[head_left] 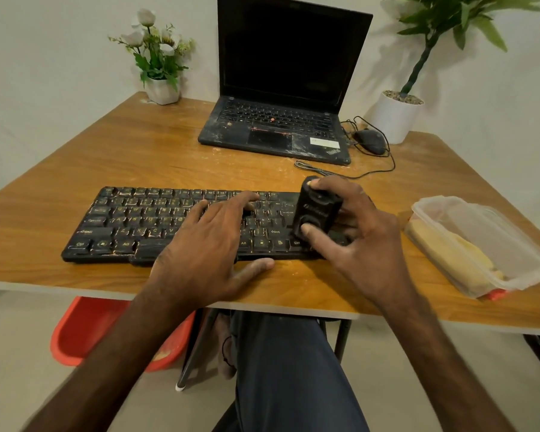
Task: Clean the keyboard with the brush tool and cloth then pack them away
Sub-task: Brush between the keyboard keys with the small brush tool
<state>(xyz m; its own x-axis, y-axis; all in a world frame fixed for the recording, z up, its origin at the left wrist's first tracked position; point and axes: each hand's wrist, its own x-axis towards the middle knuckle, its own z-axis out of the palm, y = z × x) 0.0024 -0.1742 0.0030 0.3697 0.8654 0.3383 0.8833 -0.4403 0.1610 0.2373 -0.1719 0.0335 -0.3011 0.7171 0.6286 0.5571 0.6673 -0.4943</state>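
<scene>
A person is sitting at a wooden table (138, 157), pressing the left hand (206, 244) flat with straight, spread fingers on the middle keys of a black keyboard (131, 222) lying along the near edge. The right hand (356, 238) is gripping a black brush tool (317, 210) between thumb and fingertips, holding it upright over the keyboard's right end. A yellow cloth (459, 254) is lying inside a clear plastic container (512, 251) just right of the keyboard.
</scene>
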